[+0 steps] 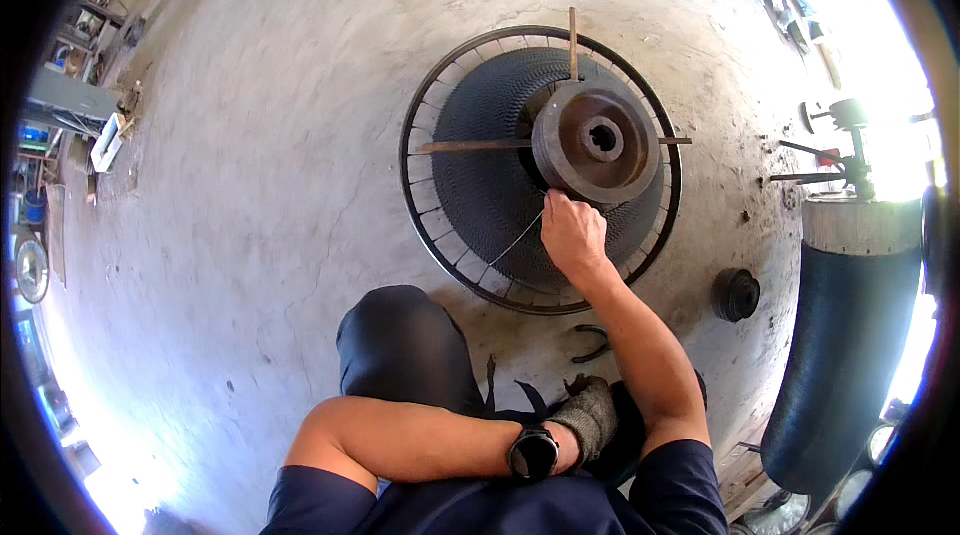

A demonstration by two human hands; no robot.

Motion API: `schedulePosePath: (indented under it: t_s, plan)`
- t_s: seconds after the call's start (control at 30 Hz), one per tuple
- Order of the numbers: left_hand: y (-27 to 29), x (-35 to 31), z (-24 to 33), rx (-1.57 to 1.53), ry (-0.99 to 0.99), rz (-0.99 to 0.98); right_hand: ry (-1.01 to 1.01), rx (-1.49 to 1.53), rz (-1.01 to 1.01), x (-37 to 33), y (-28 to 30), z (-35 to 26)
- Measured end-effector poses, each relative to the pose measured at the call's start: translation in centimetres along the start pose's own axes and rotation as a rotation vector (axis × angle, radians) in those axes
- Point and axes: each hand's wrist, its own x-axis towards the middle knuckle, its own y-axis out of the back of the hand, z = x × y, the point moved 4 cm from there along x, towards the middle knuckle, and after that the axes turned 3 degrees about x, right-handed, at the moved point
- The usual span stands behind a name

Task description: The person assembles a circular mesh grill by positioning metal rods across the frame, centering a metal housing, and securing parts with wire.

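A round spoked wheel rim (410, 185) lies flat on the floor in front of me, around a broad black ribbed disc (470, 135). A rusty round pulley-like metal piece (560, 175) with a notched centre hole sits on top, and brown bars (470, 146) stick out from under it. My right hand (575, 235) is closed at the pulley's near edge, its fingertips pinching a thin metal spoke (515, 241) that slants down to the rim. My left forearm crosses my lap; my left hand (588, 417) is in what looks like a grey knitted glove, its fingers mostly hidden.
Curved black handles (593, 343), perhaps of pliers, lie on the floor near my knees. A small black round part (736, 295) lies to the right. Beyond it stand a large dark cylinder (845, 355) and a metal fixture (850, 150). Cluttered shelves (75, 105) line the far left.
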Motion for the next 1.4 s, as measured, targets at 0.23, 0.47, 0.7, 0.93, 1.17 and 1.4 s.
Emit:
schedulePosePath:
  t_s: [0.23, 0.47, 0.7, 0.93, 1.17, 1.4]
  plan:
    - [-4.6, 4.2, 0.4, -0.058, 0.084, 0.132, -0.018, -0.046, 0.010, 0.5, -0.7, -0.8]
    - [-1.9, 0.7, 1.6, 0.044, 0.129, 0.183, 0.258, 0.138, 0.239, -3.0, 1.9, -1.0]
    - [0.2, -1.5, 1.8, 0.094, -0.016, 0.118, 0.081, -0.144, -0.889, -25.1, -7.9, 8.6]
    - [-1.2, 0.0, 3.3, 0.059, -0.171, 0.067, -1.372, 0.144, -0.212, -31.0, -12.0, 21.2]
    - [0.8, -2.1, 1.4, 0.108, -0.106, 0.003, -1.824, 0.244, 0.142, -26.2, -14.9, 18.7]
    - [0.3, -1.2, 2.2, 0.074, -0.089, 0.084, -1.806, 0.494, -0.092, -28.3, -16.5, 23.0]
